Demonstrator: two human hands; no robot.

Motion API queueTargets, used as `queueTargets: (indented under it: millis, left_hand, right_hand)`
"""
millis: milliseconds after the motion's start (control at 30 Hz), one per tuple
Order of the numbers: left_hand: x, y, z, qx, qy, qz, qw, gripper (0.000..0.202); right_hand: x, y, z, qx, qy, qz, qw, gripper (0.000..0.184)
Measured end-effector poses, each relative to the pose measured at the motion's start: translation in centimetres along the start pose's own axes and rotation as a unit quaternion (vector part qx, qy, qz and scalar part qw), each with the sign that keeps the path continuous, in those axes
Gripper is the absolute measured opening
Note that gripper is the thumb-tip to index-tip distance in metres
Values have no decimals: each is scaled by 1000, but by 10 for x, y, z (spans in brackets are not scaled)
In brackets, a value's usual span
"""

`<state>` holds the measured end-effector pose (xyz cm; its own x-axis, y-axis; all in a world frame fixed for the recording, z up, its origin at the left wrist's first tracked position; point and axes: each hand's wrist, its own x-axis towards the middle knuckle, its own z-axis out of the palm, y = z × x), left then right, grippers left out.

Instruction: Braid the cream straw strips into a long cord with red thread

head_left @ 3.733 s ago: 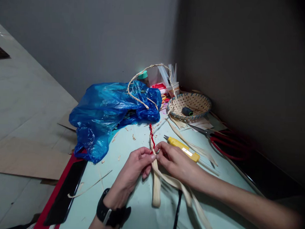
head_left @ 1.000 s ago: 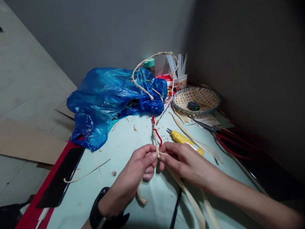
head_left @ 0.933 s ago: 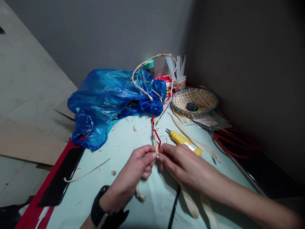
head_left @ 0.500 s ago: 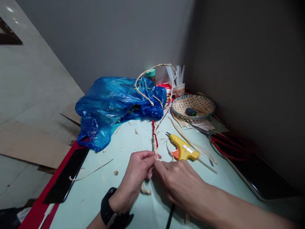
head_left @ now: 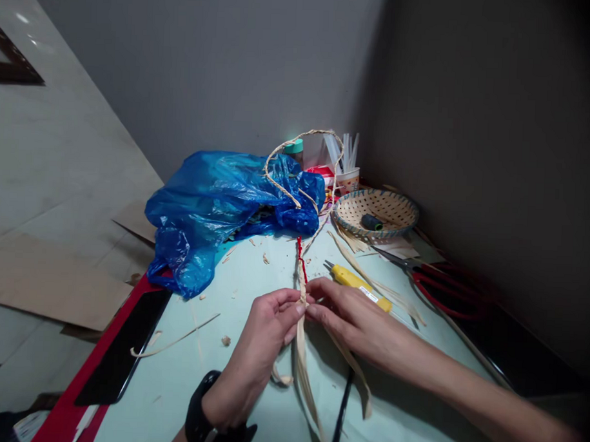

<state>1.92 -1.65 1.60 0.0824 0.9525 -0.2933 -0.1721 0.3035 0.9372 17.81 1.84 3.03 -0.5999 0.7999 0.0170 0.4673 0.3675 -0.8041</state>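
Observation:
My left hand (head_left: 260,336), with a black watch on its wrist, pinches a braid of pale dried leaf strips (head_left: 304,350) on the light green table (head_left: 207,372). My right hand (head_left: 350,316) pinches the same strips just to the right, fingertips almost touching the left thumb. Loose strip ends trail toward me below both hands. Above the pinch the braid carries a red cord (head_left: 301,260) and runs on as a thin twisted rope (head_left: 286,188) looping over the blue plastic bag (head_left: 218,205).
A yellow glue gun (head_left: 360,288) lies behind my right hand, its black cable (head_left: 341,403) running toward me. Red-handled scissors (head_left: 433,277), a woven basket (head_left: 375,212) holding a dark spool, a cup of sticks (head_left: 346,168) stand at the back. Dark phone (head_left: 120,363) at left edge.
My hands kept twisting the strips at the same spot. The right hand lifted back off the glue gun area and the loose strip ends swung down toward me.

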Motion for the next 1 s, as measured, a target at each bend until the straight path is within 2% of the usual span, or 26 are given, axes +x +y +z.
queueTargets:
  millis: [33, 100, 200, 333, 467, 600, 700, 800, 900, 1000]
  left_hand:
    - [0, 0, 0, 8, -3, 4, 1000, 19]
    - [-1, 2, 0, 32, -11, 12, 999, 19]
    - [-2, 3, -1, 81, -32, 24, 996, 16]
    - [-6, 5, -2, 147, -24, 38, 988, 17]
    - [-11, 8, -4, 211, -26, 51, 976, 16]
    - [-17, 14, -7, 336, 10, 74, 939, 10]
    - [-22, 21, -7, 398, 39, 71, 914, 20]
    - [-28, 22, -3, 423, 19, 92, 901, 26]
    - [-32, 13, 3, 496, 0, 159, 854, 22]
    - [-34, -4, 10, 596, 8, 249, 763, 19]
  right_hand:
    - [1, 2, 2, 32, -31, 7, 999, 25]
    - [3, 5, 7, 49, -46, 19, 998, 27]
    - [1, 6, 13, -24, -10, 34, 999, 29]
    - [-3, 2, 14, -101, -8, 47, 994, 33]
    - [-2, -1, 10, -124, -11, 21, 992, 32]
    - [1, 0, 6, -135, -5, 0, 991, 29]
    - [1, 1, 5, -137, 12, -13, 990, 29]
    - [1, 3, 8, -100, 19, -16, 995, 31]
    - [1, 6, 11, -21, -1, -6, 1000, 32]
    - [1, 9, 12, 80, -34, 14, 996, 33]
